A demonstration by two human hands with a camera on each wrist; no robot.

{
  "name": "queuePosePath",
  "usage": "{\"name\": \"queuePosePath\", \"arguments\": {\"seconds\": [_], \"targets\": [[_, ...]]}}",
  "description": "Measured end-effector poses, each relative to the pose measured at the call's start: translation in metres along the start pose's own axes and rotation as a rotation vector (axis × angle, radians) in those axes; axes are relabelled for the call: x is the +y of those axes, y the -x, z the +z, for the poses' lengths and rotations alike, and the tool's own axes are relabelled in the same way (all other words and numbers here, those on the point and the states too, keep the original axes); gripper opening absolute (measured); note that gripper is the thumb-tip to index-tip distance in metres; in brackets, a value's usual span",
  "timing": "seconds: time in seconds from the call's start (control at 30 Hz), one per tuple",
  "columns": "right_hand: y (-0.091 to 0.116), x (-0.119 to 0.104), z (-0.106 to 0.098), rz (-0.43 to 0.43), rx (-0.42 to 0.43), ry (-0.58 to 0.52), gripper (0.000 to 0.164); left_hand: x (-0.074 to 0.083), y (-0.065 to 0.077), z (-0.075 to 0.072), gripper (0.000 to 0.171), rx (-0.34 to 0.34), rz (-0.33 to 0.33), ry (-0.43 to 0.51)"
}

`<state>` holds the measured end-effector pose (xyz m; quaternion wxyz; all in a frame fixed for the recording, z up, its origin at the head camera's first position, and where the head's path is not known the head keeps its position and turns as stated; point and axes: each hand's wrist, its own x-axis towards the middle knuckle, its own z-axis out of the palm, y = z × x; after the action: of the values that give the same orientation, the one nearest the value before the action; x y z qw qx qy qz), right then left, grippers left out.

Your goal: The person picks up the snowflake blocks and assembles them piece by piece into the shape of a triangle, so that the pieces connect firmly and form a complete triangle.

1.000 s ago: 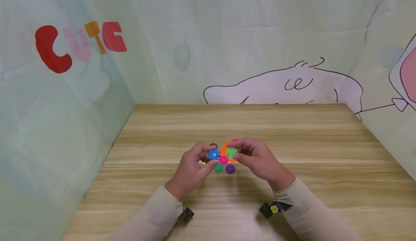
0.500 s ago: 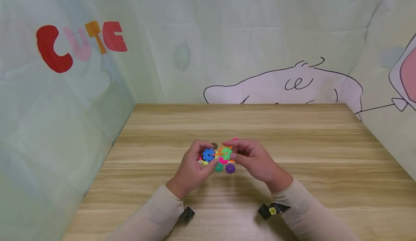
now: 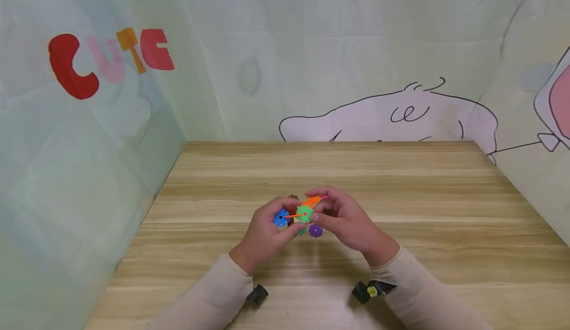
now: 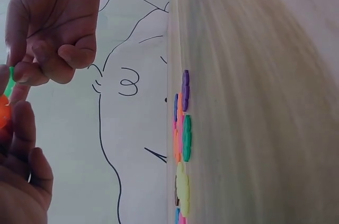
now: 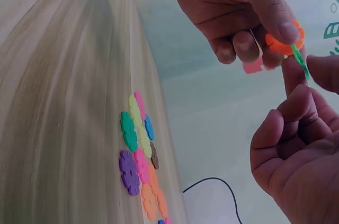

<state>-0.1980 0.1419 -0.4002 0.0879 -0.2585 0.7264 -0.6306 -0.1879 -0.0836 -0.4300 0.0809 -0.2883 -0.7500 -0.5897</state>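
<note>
In the head view my left hand [image 3: 262, 231] holds a blue notched plastic disc [image 3: 284, 220]. An orange disc [image 3: 292, 216], seen edge-on, reaches from it to a light green disc [image 3: 303, 218]. My right hand [image 3: 352, 226] pinches the green disc at its right side, between thumb and fingers. In the right wrist view, the left thumb lies across the face of the orange disc [image 5: 276, 46], and the green disc [image 5: 301, 62] meets it edge-on by the right fingertips. The blue disc is hidden there. Both hands are raised above the table.
Loose discs lie on the wooden table [image 3: 383, 171] beneath the hands: purple [image 3: 316, 230], teal [image 3: 302, 231], orange [image 3: 313, 201] and brown [image 3: 293, 197], with yellow and pink ones [image 5: 141, 166] in the right wrist view. A printed cloth wall [image 3: 249, 33] stands behind.
The blue disc has shifted left and slightly down within the left hand. The green disc has moved left, and both hands have drawn closer together, with the orange disc now clearly spanning between.
</note>
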Motion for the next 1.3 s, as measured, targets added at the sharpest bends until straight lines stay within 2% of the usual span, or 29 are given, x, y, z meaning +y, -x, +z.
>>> {"name": "queuePosePath", "arguments": {"seconds": [0.17,0.33,0.4,0.63,0.83,1.0,1.3], "targets": [[-0.002,0.004,-0.007,0.065,0.036,0.075,0.036,0.0,0.0,0.0,0.034,0.026,0.014,-0.018],[-0.007,0.014,-0.016,0.103,0.061,0.129,0.03,0.0,0.0,-0.002,0.035,0.032,-0.024,0.002],[-0.009,0.021,-0.018,0.122,0.051,0.183,0.028,0.0,0.0,-0.002,0.035,0.03,-0.035,0.012],[-0.011,0.036,-0.017,0.268,-0.005,0.375,0.023,0.0,0.0,-0.002,0.032,0.027,-0.05,0.018],[-0.01,0.041,-0.015,0.366,-0.084,0.495,0.029,-0.001,0.0,-0.002,0.032,0.028,-0.042,0.003],[-0.009,0.042,-0.014,0.382,-0.159,0.604,0.035,-0.001,-0.001,-0.002,0.032,0.025,-0.043,0.002],[-0.007,0.038,-0.008,0.422,-0.148,0.646,0.026,-0.001,0.0,-0.002,0.032,0.02,-0.054,0.004]]}}
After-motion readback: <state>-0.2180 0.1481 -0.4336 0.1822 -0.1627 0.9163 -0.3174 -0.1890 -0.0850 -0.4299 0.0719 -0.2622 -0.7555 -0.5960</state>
